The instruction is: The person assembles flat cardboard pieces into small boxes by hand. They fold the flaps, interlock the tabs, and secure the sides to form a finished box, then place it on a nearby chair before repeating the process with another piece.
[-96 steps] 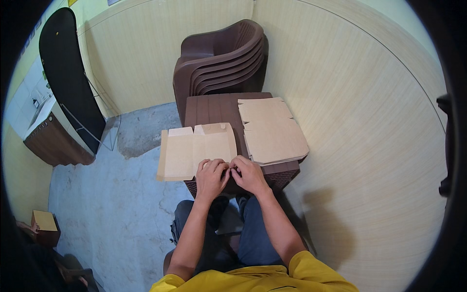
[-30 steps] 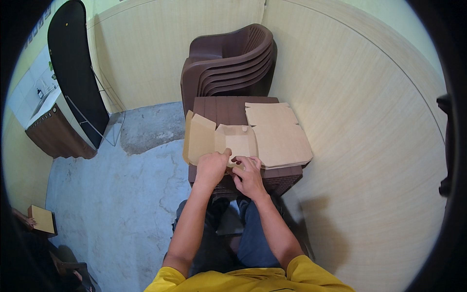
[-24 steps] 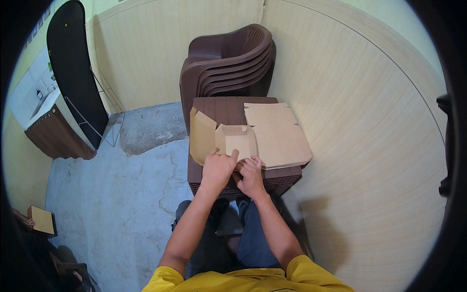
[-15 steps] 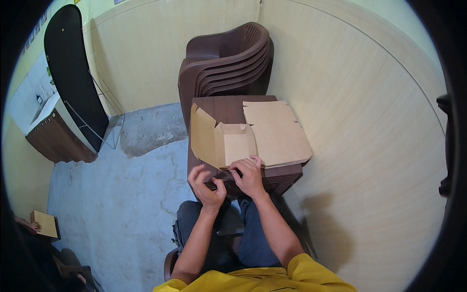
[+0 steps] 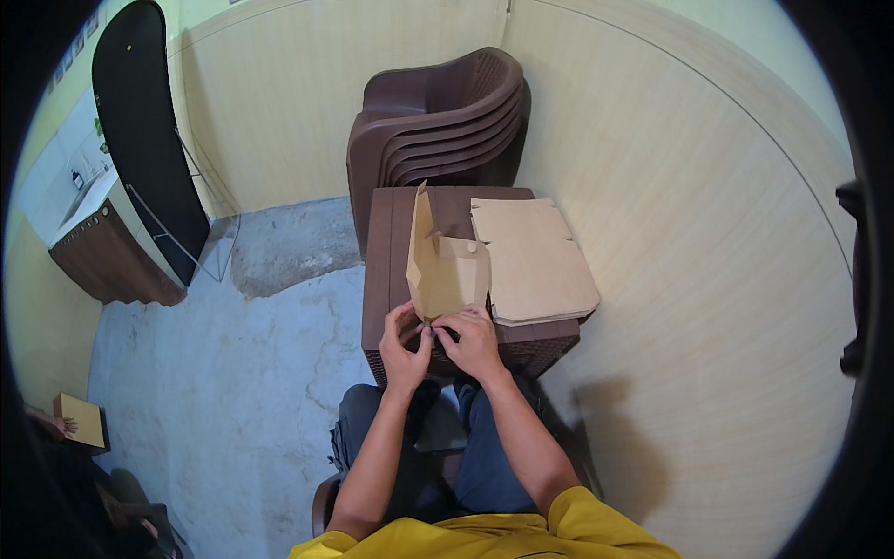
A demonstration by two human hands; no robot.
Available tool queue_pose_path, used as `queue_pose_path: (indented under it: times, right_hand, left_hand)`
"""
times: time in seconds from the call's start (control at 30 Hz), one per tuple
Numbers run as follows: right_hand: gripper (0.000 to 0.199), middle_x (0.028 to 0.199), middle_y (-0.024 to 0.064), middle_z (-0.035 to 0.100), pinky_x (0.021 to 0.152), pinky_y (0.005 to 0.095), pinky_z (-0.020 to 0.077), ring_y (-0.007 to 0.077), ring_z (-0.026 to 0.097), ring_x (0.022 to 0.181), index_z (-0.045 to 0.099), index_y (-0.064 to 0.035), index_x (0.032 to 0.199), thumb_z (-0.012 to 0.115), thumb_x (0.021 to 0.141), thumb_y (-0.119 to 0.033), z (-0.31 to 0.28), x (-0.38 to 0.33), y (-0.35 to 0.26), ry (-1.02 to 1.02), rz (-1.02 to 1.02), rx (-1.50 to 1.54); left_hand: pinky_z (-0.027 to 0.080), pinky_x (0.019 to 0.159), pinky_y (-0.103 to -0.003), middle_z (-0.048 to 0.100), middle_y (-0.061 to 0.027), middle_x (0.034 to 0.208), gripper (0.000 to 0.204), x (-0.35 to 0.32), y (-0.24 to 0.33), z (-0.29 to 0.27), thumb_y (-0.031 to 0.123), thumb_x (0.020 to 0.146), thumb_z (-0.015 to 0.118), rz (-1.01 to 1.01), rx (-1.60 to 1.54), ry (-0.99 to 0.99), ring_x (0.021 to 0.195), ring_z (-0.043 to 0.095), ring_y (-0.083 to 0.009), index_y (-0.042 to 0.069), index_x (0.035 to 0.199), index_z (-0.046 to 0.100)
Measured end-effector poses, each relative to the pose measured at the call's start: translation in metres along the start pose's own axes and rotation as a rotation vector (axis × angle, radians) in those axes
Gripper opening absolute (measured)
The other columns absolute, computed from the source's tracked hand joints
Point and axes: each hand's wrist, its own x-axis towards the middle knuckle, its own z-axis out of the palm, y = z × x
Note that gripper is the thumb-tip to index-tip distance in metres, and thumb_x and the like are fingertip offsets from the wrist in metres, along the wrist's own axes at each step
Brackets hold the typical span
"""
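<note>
A partly folded brown cardboard box [image 5: 461, 278] sits on the dark brown table, its lid panel raised nearly upright along the left side. My left hand [image 5: 406, 352] is closed at the box's near left corner, thumb and fingers pinching the cardboard there. Right beside it, my right hand [image 5: 471, 345] grips the near wall, fingers bent over its top edge. Both thumbs almost meet at that corner; the exact fold between them is hidden. To the right of the box lies a stack of flat cardboard blanks [image 5: 538, 261].
Beneath the cardboard stands the table [image 5: 386, 270] with woven-pattern sides. Behind it are several stacked brown plastic chairs [image 5: 438, 121], with a wall at right. A black folded tabletop [image 5: 144, 140] leans at far left. Another person's hand [image 5: 65, 426] rests on a box [image 5: 82, 421] at lower left.
The box's left lid panel has swung up from leaning outward to nearly upright. My left hand has moved in from the side and closed on the near corner beside my right hand.
</note>
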Motion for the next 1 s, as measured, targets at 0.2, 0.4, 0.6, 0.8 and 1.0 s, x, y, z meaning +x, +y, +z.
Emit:
queue_pose_path:
  times: [0.2,0.4,0.6,0.8,1.0]
  right_hand:
    - [0.015,0.103,0.0175,0.083,0.090,0.0493,0.0615,0.0386,0.080,0.100,0.073,-0.0055,0.112,0.070,0.097,-0.006,0.004,0.011,-0.012,-0.132,0.148,0.099]
    - [0.026,0.114,0.0247,0.082,0.095,0.0471,0.0638,0.0395,0.081,0.112,0.062,-0.0001,0.127,0.065,0.101,-0.001,0.026,0.032,-0.029,-0.216,0.189,0.265]
    - [0.030,0.117,0.0289,0.081,0.098,0.0486,0.0633,0.0431,0.080,0.115,0.062,0.0030,0.133,0.064,0.104,-0.004,0.047,0.043,-0.035,-0.289,0.227,0.470]
    - [0.030,0.103,0.0247,0.084,0.083,0.0415,0.0666,0.0286,0.085,0.094,0.074,0.0064,0.123,0.076,0.105,-0.017,0.071,0.048,-0.025,-0.148,0.605,0.639]
    - [0.026,0.086,0.0184,0.083,0.071,0.0366,0.0647,0.0223,0.082,0.080,0.082,0.0049,0.100,0.082,0.101,-0.021,0.078,0.053,-0.014,-0.108,0.683,0.396]
  left_hand:
    - [0.059,0.112,-0.038,0.071,-0.0169,0.139,0.050,0.011,-0.011,-0.005,-0.003,0.103,0.074,-0.046,-0.098,0.057,0.133,0.070,-0.0266,-0.001,0.150,0.057]
    - [0.062,0.100,-0.034,0.075,-0.0136,0.127,0.028,0.019,-0.023,-0.009,0.006,0.109,0.074,-0.233,-0.220,0.328,0.118,0.074,-0.0189,-0.004,0.134,0.067]
    - [0.062,0.096,-0.032,0.080,-0.0119,0.120,0.028,0.031,-0.032,-0.037,0.005,0.109,0.072,-0.273,-0.169,0.209,0.108,0.077,-0.0175,-0.007,0.135,0.070]
    - [0.061,0.101,-0.033,0.078,-0.0134,0.126,0.030,0.029,-0.033,-0.046,0.001,0.109,0.070,-0.281,-0.209,0.108,0.113,0.076,-0.0190,-0.007,0.138,0.072]
    - [0.060,0.103,-0.033,0.074,-0.0093,0.122,0.029,0.025,-0.031,-0.044,-0.002,0.106,0.070,-0.124,0.015,0.026,0.118,0.073,-0.0196,-0.006,0.134,0.076]
